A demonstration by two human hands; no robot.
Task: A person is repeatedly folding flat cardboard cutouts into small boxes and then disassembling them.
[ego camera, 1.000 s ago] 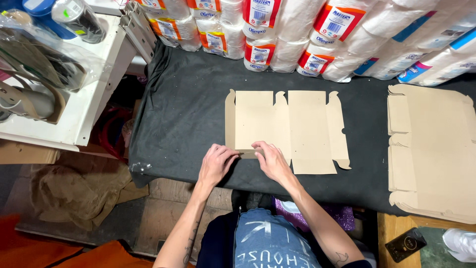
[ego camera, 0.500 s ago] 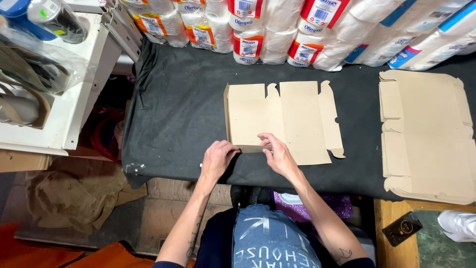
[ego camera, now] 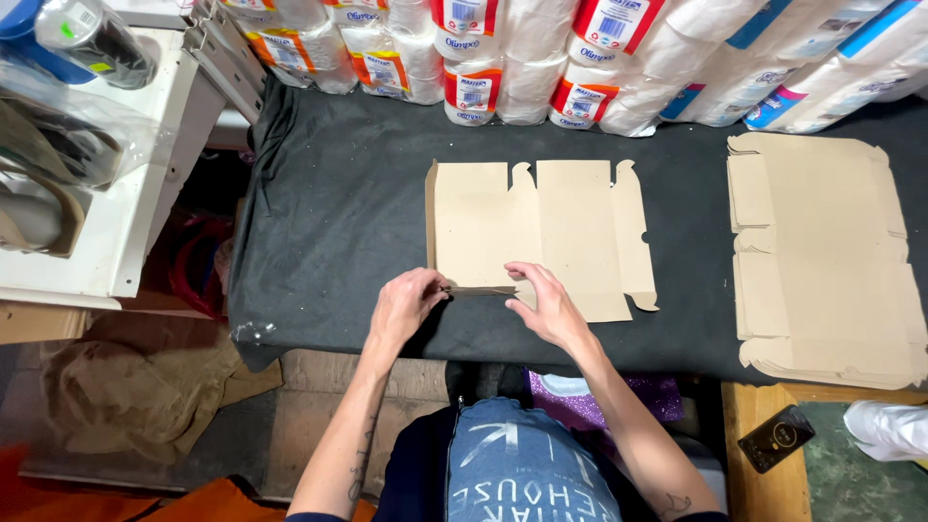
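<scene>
Both hands meet at the near edge of a flat cardboard box blank (ego camera: 536, 232). The left hand (ego camera: 406, 304) has its fingers curled in, pinching the bottom flap (ego camera: 480, 289) at its left end; the right hand (ego camera: 546, 304) pinches the same flap at its right end, thumb and fingers closed narrowly on the card. Between them the flap stands raised off the cloth, folded up along its crease, so only a thin brown strip of it shows from above.

The blank itself lies unfolded on a black cloth (ego camera: 338, 213) that covers the table, near the middle of the surface, with its notched tabs pointing toward the far side and its narrow side panel trailing to the right. Its left edge is lifted a little as well.

Well apart to the right, a stack of flat cardboard blanks (ego camera: 822, 251) rests on the same cloth, reaching almost to the near edge. Along the far side of the table stands a row of wrapped paper rolls (ego camera: 503, 58) in white plastic with red, orange and blue labels. To the left is a white shelf unit (ego camera: 106, 232) with bagged goods on it. Below the table, on the right, a dark phone (ego camera: 775, 438) lies on a wooden surface, just beside a white shoe (ego camera: 889, 428).
</scene>
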